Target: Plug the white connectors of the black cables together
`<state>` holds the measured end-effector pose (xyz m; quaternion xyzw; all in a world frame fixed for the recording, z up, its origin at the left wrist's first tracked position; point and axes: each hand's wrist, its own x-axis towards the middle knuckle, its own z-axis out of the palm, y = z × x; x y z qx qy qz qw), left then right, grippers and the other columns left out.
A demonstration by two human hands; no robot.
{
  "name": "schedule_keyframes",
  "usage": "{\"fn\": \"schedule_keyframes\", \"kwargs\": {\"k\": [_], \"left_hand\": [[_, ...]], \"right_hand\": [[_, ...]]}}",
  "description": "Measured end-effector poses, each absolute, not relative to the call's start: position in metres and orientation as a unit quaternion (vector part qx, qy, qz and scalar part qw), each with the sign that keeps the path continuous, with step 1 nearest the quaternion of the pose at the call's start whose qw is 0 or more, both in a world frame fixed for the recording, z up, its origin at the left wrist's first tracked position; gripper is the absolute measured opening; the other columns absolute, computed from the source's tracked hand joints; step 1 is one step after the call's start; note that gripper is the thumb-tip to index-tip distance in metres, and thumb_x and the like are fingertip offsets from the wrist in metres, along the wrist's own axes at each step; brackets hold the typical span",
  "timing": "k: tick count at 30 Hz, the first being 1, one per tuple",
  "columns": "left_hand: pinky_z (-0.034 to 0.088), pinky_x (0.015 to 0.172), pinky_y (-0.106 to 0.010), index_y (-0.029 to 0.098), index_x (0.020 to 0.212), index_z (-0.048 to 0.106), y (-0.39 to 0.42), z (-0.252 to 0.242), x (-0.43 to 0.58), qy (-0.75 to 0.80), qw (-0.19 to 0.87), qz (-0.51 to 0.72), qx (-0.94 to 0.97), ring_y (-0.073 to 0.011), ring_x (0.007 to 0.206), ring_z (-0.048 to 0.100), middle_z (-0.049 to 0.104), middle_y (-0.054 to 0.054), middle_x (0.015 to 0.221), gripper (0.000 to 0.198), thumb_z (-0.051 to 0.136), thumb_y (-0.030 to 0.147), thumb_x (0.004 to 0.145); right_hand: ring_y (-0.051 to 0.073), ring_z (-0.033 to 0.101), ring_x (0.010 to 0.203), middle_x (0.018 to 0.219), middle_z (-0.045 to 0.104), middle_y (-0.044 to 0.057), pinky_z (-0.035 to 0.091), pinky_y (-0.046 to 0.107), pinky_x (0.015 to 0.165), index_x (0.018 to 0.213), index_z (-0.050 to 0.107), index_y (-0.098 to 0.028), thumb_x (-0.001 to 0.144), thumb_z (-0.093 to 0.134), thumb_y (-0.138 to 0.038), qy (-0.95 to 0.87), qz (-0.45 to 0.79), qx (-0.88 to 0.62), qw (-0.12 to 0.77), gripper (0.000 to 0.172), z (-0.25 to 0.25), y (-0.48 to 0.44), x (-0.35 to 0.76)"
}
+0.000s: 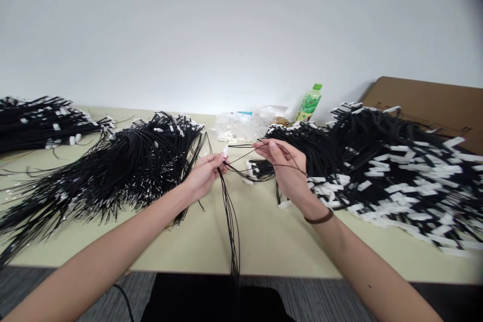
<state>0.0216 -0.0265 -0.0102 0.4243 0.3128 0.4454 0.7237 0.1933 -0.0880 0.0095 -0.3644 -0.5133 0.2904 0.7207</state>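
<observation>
My left hand (pixel 206 175) pinches a white plastic connector (pixel 226 151) near the middle of the table. From it a thin bundle of black wires (pixel 231 221) hangs down past the table's front edge. To the right, my right hand (pixel 286 166) has its thumb and fingers closed on a thin black wire (pixel 247 152) that stretches across from the left hand. Whether the wire's end sits in the connector is too small to tell. Just behind the hands, a few black leads with white connectors (pixel 250 170) lie on the table.
A large heap of black wires (pixel 139 161) lies left, with another bundle (pixel 37 121) beyond it. On the right is a pile of black cables with white connectors (pixel 407 181). A clear plastic bag (pixel 237 128), a green-capped bottle (pixel 310 103) and cardboard (pixel 426 105) stand along the wall.
</observation>
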Motion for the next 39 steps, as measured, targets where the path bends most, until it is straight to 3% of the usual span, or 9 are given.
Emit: {"fn": "schedule_keyframes", "kwargs": {"k": [6, 11, 21, 28, 35, 39], "left_hand": [[0.042, 0.063, -0.022, 0.010, 0.069, 0.064, -0.027, -0.007, 0.021, 0.319, 0.719, 0.469, 0.401, -0.0070, 0.060, 0.051, 0.059, -0.002, 0.069, 0.010, 0.068, 0.019, 0.069], [0.042, 0.061, -0.022, 0.011, 0.070, 0.063, -0.028, -0.004, 0.022, 0.316, 0.712, 0.482, 0.401, -0.0069, 0.059, 0.050, 0.059, -0.002, 0.069, 0.010, 0.069, 0.020, 0.068], [0.042, 0.058, -0.019, 0.010, 0.069, 0.063, -0.020, -0.006, 0.020, 0.304, 0.716, 0.517, 0.358, -0.0061, 0.060, 0.050, 0.056, -0.002, 0.066, 0.008, 0.067, 0.017, 0.070], [0.039, 0.053, -0.017, 0.010, 0.068, 0.062, -0.024, -0.003, 0.021, 0.238, 0.750, 0.497, 0.365, -0.0036, 0.055, 0.044, 0.054, -0.001, 0.067, 0.007, 0.067, 0.013, 0.068], [0.035, 0.047, -0.014, 0.009, 0.070, 0.061, -0.027, -0.001, 0.020, 0.221, 0.767, 0.453, 0.396, -0.0007, 0.047, 0.037, 0.051, 0.001, 0.064, 0.009, 0.067, 0.015, 0.069], [0.034, 0.047, -0.014, 0.008, 0.070, 0.061, -0.026, -0.003, 0.019, 0.222, 0.767, 0.442, 0.409, 0.0002, 0.046, 0.035, 0.052, 0.001, 0.065, 0.012, 0.069, 0.018, 0.068]], "right_hand": [[0.012, 0.064, 0.078, 0.076, 0.064, 0.003, 0.054, 0.031, 0.080, 0.083, 0.056, -0.013, 0.077, 0.061, -0.042, -0.431, 0.293, -0.323, 0.790, 0.029, 0.022, -0.085, 0.209], [0.005, 0.056, 0.063, 0.064, 0.050, -0.005, 0.051, 0.020, 0.065, 0.082, 0.053, -0.015, 0.076, 0.062, -0.041, -0.370, 0.258, -0.313, 0.836, 0.028, 0.029, -0.084, 0.225], [0.001, 0.036, 0.050, 0.068, 0.045, -0.004, 0.028, 0.011, 0.040, 0.097, 0.058, -0.017, 0.074, 0.061, -0.042, -0.458, 0.181, -0.395, 0.776, 0.034, 0.022, -0.082, 0.220], [0.000, 0.035, 0.049, 0.067, 0.044, -0.005, 0.028, 0.011, 0.039, 0.099, 0.056, -0.017, 0.075, 0.060, -0.040, -0.401, 0.191, -0.384, 0.810, 0.033, 0.022, -0.081, 0.226], [0.001, 0.036, 0.046, 0.061, 0.045, -0.006, 0.027, 0.011, 0.038, 0.093, 0.051, -0.017, 0.078, 0.055, -0.031, -0.292, 0.258, -0.369, 0.844, 0.022, 0.025, -0.080, 0.236], [0.000, 0.034, 0.045, 0.062, 0.043, -0.007, 0.024, 0.012, 0.039, 0.091, 0.052, -0.017, 0.074, 0.060, -0.033, -0.288, 0.287, -0.361, 0.840, 0.025, 0.024, -0.079, 0.240]]}}
